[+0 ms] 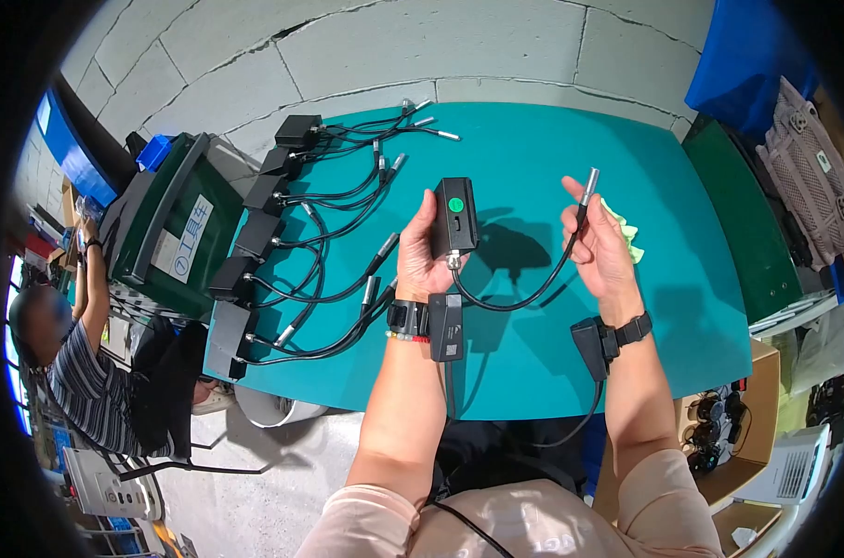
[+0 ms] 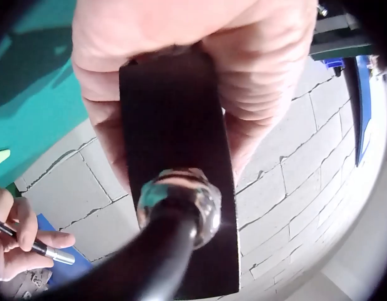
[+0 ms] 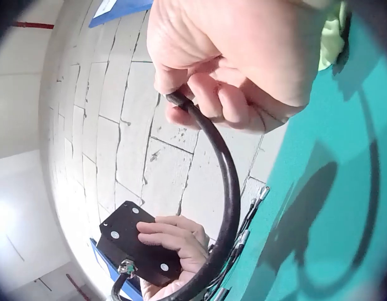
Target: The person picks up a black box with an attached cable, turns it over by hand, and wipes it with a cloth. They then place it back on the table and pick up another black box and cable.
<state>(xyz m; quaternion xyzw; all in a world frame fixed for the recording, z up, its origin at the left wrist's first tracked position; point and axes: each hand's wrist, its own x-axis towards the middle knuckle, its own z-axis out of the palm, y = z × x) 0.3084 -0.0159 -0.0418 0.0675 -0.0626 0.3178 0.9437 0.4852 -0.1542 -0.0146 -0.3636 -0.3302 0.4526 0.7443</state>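
My left hand grips a small black box with a round green sticker on its upward face, held over the table. From the metal collar on the box's near end, a black flexible cable loops across to the right. Close to its silver metal tip, the cable is pinched between the fingers and thumb of my right hand. In the right wrist view, the box's other face shows several pale round spots.
Several similar black boxes with cables line the left side of the green table. A pale green cloth lies beyond my right hand. A dark green bin and a seated person are on the left; an open carton stands at right.
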